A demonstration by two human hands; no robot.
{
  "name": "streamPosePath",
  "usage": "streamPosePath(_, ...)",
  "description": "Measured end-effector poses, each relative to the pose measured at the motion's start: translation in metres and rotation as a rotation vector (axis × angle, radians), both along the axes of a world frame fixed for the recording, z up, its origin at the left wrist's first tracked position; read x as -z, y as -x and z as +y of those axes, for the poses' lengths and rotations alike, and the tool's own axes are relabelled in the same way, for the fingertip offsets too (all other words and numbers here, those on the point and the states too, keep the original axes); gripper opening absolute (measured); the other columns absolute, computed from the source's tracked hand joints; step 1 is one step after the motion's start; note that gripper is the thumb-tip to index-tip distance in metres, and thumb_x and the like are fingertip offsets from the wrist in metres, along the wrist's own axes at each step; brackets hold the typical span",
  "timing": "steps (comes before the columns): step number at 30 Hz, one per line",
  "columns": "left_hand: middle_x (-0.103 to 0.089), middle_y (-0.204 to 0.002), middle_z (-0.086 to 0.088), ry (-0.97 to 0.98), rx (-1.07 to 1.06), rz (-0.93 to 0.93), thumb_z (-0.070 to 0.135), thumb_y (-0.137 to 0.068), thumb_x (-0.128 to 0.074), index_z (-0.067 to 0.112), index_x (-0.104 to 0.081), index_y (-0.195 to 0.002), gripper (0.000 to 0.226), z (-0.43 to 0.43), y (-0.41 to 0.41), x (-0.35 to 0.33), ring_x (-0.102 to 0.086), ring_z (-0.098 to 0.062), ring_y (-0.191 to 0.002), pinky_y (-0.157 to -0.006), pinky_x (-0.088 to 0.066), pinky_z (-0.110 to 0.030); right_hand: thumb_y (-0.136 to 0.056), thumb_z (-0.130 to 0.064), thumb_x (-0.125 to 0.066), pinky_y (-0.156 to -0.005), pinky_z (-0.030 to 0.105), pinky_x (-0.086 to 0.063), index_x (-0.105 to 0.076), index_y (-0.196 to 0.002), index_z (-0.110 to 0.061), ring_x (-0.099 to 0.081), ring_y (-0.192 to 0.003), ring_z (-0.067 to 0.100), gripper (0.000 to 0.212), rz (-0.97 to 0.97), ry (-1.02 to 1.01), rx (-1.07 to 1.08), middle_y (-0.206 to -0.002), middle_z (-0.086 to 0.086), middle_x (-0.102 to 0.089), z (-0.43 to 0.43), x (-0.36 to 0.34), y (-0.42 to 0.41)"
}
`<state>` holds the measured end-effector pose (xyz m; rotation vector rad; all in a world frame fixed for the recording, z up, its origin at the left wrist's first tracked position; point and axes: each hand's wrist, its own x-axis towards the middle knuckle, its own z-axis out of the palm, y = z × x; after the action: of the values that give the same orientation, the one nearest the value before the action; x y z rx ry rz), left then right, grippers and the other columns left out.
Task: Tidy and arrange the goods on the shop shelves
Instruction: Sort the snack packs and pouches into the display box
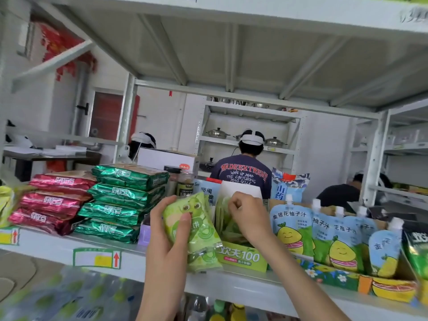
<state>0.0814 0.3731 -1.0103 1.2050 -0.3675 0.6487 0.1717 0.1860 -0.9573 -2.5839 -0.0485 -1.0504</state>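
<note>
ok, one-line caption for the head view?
Left hand holds a green snack packet; right hand reaches into the green display box.

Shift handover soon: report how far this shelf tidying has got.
Done, apparently: the red packets and green packets sit in neat stacks. In hand: the left hand holds a green snack pack while the right hand pinches the boxed packs inside the green display box. Left: seat that pack, and probably straighten the leaning juice pouches.

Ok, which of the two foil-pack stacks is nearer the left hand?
The green stack, four packs high, just left of the left hand; the magenta stack lies beyond it, further left.
</note>
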Motion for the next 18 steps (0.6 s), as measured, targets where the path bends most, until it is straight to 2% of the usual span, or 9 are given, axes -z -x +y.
streamPosePath(2,-0.062,-0.095,0.038,-0.024,-0.021,0.001,0.026,-0.102,-0.055,0.041,-0.053,-0.126,0.028,-0.002,0.0,0.001,-0.067,0.001,-0.078,-0.062,-0.056,-0.027,-0.1,-0.038,-0.058,-0.067,0.033,-0.049,-0.058,-0.089,-0.03,-0.064,-0.086,0.023,0.014,0.116,0.046,-0.04,-0.086,-0.006,-0.066,0.002,0.004,0.0)
streamPosePath(3,-0.062,-0.093,0.037,-0.036,-0.026,0.006,0.025,-0.103,-0.055,0.041,-0.053,-0.127,0.028,-0.003,0.001,0.0,-0.067,-0.001,-0.076,-0.062,-0.058,-0.031,-0.1,-0.044,-0.056,-0.07,0.034,-0.048,-0.059,-0.096,-0.026,-0.064,-0.092,0.027,0.019,0.174,0.108,-0.032,-0.094,0.0,-0.068,0.003,0.006,-0.002)
streamPosePath(5,-0.065,-0.088,0.03,-0.05,-0.019,0.027,0.026,-0.103,-0.055,0.042,-0.053,-0.127,0.029,-0.006,0.003,0.0,-0.068,-0.014,-0.072,-0.067,-0.059,-0.044,-0.101,-0.051,-0.053,-0.07,0.035,-0.04,-0.059,-0.106,-0.017,-0.062,-0.101,0.033,0.035,0.245,0.2,0.027,-0.105,0.009,-0.067,0.004,0.009,-0.008)
streamPosePath(6,-0.067,-0.086,0.026,-0.055,-0.015,0.035,0.028,-0.103,-0.055,0.043,-0.052,-0.127,0.029,-0.008,0.004,-0.001,-0.068,-0.022,-0.073,-0.069,-0.058,-0.052,-0.102,-0.051,-0.052,-0.07,0.035,-0.037,-0.058,-0.105,-0.015,-0.062,-0.102,0.034,0.036,0.245,0.2,0.042,-0.106,0.011,-0.067,0.005,0.007,-0.011)
streamPosePath(8,-0.068,-0.084,0.019,-0.062,-0.018,0.044,0.03,-0.102,-0.055,0.045,-0.052,-0.127,0.029,-0.012,0.005,-0.001,-0.067,-0.032,-0.074,-0.066,-0.056,-0.057,-0.103,-0.048,-0.052,-0.068,0.034,-0.035,-0.056,-0.094,-0.017,-0.063,-0.099,0.034,0.032,0.246,0.187,0.038,-0.103,0.012,-0.067,0.004,0.005,-0.017)
streamPosePath(11,-0.07,-0.088,0.014,-0.068,-0.017,0.059,0.035,-0.101,-0.056,0.048,-0.051,-0.126,0.029,-0.015,0.006,0.0,-0.069,-0.033,-0.07,-0.062,-0.057,-0.061,-0.102,-0.031,-0.054,-0.064,0.034,-0.036,-0.048,-0.076,-0.024,-0.063,-0.09,0.032,0.028,0.213,0.144,0.026,-0.088,0.006,-0.062,0.004,0.003,-0.019)
streamPosePath(14,-0.07,-0.088,0.011,-0.075,-0.022,0.067,0.038,-0.1,-0.057,0.05,-0.051,-0.126,0.029,-0.014,0.005,0.001,-0.07,-0.036,-0.071,-0.059,-0.057,-0.062,-0.1,-0.024,-0.055,-0.056,0.036,-0.045,-0.043,-0.071,-0.027,-0.061,-0.066,0.022,0.031,-0.061,-0.066,-0.045,-0.068,-0.003,-0.058,0.005,-0.004,0.004)
streamPosePath(16,-0.07,-0.088,0.016,-0.084,-0.023,0.062,0.036,-0.101,-0.057,0.049,-0.051,-0.126,0.029,-0.011,0.004,0.001,-0.07,-0.033,-0.073,-0.063,-0.058,-0.06,-0.103,-0.021,-0.052,-0.055,0.036,-0.053,-0.049,-0.079,-0.024,-0.062,-0.06,0.015,0.025,-0.231,-0.346,-0.188,-0.066,0.0,-0.06,0.009,-0.006,0.041)
streamPosePath(18,-0.07,-0.09,0.021,-0.087,-0.009,0.058,0.033,-0.101,-0.057,0.046,-0.052,-0.128,0.03,-0.008,0.003,0.0,-0.07,-0.03,-0.075,-0.067,-0.059,-0.058,-0.105,-0.015,-0.051,-0.049,0.03,-0.05,-0.053,-0.084,-0.015,-0.061,-0.054,0.016,0.021,-0.321,-0.621,-0.325,-0.071,0.003,-0.061,0.011,0.001,0.086)
